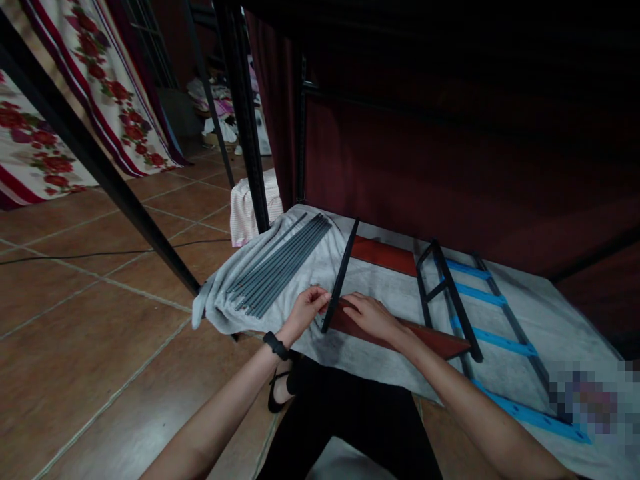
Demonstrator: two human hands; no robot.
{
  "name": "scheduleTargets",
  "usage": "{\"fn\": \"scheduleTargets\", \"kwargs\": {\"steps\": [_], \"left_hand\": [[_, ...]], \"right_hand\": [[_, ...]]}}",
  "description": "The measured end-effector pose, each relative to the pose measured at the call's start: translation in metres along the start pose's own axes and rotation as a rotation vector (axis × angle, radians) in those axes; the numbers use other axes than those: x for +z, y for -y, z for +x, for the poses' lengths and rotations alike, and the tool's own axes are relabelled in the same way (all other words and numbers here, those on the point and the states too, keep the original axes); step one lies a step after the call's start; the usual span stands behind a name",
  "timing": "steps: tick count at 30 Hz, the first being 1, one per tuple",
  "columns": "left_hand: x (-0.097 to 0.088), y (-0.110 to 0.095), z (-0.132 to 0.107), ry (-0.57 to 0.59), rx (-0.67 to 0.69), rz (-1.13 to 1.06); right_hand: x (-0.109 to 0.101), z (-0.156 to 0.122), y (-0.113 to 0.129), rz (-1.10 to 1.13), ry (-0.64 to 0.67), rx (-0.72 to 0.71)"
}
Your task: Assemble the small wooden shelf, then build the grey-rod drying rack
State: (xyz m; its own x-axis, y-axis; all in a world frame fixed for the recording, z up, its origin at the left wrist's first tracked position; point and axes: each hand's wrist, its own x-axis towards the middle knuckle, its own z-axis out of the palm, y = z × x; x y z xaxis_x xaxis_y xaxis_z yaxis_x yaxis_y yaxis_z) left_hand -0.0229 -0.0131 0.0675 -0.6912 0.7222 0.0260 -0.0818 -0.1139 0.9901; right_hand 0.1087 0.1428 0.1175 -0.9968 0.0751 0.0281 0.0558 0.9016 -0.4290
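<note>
My left hand (309,308), with a dark wristband, is at the left side of a slim black bar (344,267). Its thumb and fingertips are pinched together; whatever they hold is too small to make out. From the other side my right hand (369,316) reaches over the end of a reddish-brown board (440,340), its bent fingers against the bar. The bar stands across the ends of this board and a second reddish-brown board (383,255) farther back. At their right ends is a black frame (453,300) with a crosspiece.
Several grey rods (285,267) lie on the grey blanket (320,243) at the left. Beyond the black frame, blue strips (500,337) cross dark rails. Black posts (245,120) surround the bed, with a dark red curtain (425,167) behind. A cable (100,255) runs over the tiled floor.
</note>
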Motion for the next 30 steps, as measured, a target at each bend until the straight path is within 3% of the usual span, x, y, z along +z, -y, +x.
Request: {"fn": "scheduleTargets", "kwargs": {"steps": [6,12,18,25,30], "left_hand": [[-0.0012,0.0039,-0.0005,0.062,0.121,0.050],[-0.0005,0.0052,0.0001,0.026,0.050,0.054],[-0.0021,0.0022,0.0003,0.079,0.149,0.117],[0.0014,0.0017,-0.0004,0.048,0.073,0.078],[0.0007,0.0038,0.0033,0.070,0.134,0.102]], "right_hand": [[-0.0013,0.0003,0.0012,0.010,0.021,0.006],[-0.0014,-0.0004,0.0013,-0.019,0.029,0.031],[-0.0012,0.0001,0.0007,-0.006,0.030,0.022],[-0.0010,-0.0018,0.0010,-0.004,0.028,0.009],[-0.0016,-0.0015,0.0015,-0.009,0.032,0.011]]}}
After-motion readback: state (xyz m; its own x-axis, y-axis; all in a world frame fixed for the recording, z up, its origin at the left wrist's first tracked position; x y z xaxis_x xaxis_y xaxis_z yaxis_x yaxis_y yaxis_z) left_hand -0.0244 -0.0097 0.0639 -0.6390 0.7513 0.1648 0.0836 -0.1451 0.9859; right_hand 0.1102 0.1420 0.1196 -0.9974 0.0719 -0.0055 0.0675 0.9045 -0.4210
